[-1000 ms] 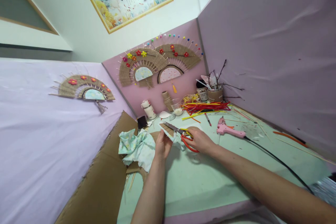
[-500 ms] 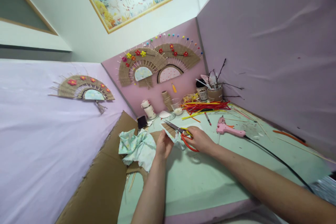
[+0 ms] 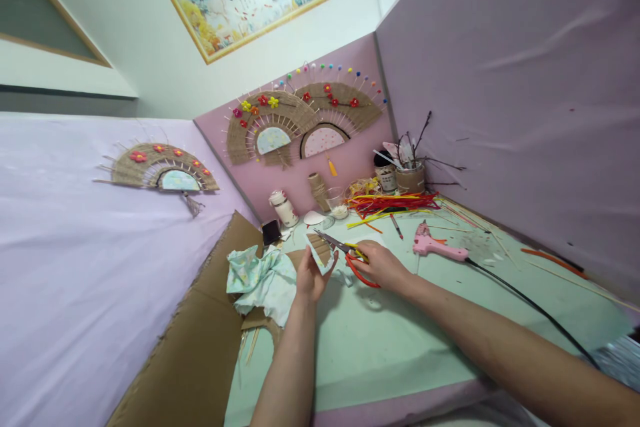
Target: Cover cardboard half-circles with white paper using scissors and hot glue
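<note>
My left hand (image 3: 311, 279) grips a small cardboard piece (image 3: 321, 249) with pale patterned cloth along its edges, its brown face partly showing. My right hand (image 3: 381, 265) is closed around the red and yellow handles of a pair of scissors (image 3: 340, 245). The scissors point left, their blades at the upper edge of the piece. Left of my left hand lies crumpled light green patterned cloth (image 3: 265, 283), over some brown cardboard.
A pink glue gun (image 3: 440, 248) with a black cord lies at the right. Behind are red and yellow pipe cleaners (image 3: 393, 203), a twine spool (image 3: 318, 191), a white bottle (image 3: 283, 208) and a pot of twigs (image 3: 410, 178). Tall cardboard (image 3: 200, 320) borders the left side.
My left hand has tilted the cardboard piece, so more of its brown face shows. The scissors have shifted slightly, still in my right hand.
</note>
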